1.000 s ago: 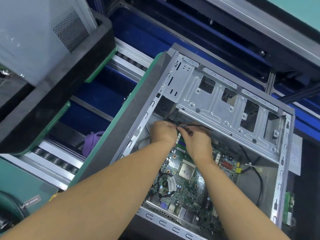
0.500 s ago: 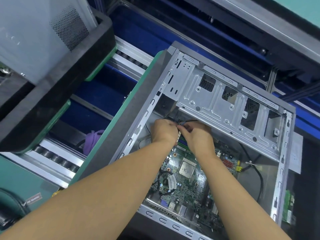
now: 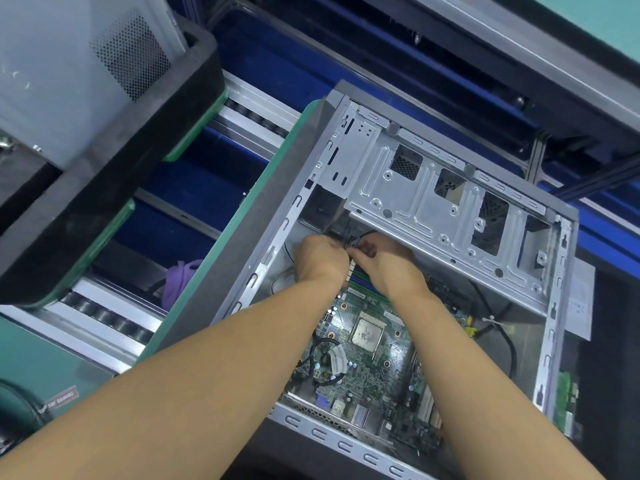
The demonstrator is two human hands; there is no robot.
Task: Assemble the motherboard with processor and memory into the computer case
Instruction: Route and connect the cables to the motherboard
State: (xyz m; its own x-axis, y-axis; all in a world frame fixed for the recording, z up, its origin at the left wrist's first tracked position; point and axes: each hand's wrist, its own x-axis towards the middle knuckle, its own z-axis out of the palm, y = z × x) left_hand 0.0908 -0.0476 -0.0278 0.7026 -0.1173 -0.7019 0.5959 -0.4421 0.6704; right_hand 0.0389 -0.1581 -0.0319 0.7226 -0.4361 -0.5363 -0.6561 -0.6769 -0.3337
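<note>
The open metal computer case [image 3: 446, 202] lies on its side with the green motherboard [image 3: 374, 372] inside. The square processor [image 3: 367, 334] sits in the board's middle, and green and blue memory slots [image 3: 360, 282] show just below my hands. My left hand [image 3: 320, 258] and my right hand [image 3: 388, 261] meet at the board's far edge under the drive cage. Their fingers pinch a small connector on a thin black cable [image 3: 355, 242]. The fingertips are partly hidden.
A second case in a black tray [image 3: 104, 174] stands at the upper left on the roller conveyor [image 3: 104, 320]. A purple cloth [image 3: 178, 278] lies between the rails. A black cable [image 3: 509, 344] loops along the case's right side. A loose green circuit board [image 3: 566, 407] lies outside the case.
Both hands have stayed at the board's far edge, shifting slightly up toward the drive cage. The fingers work the small cable connector; the view has drifted a little.
</note>
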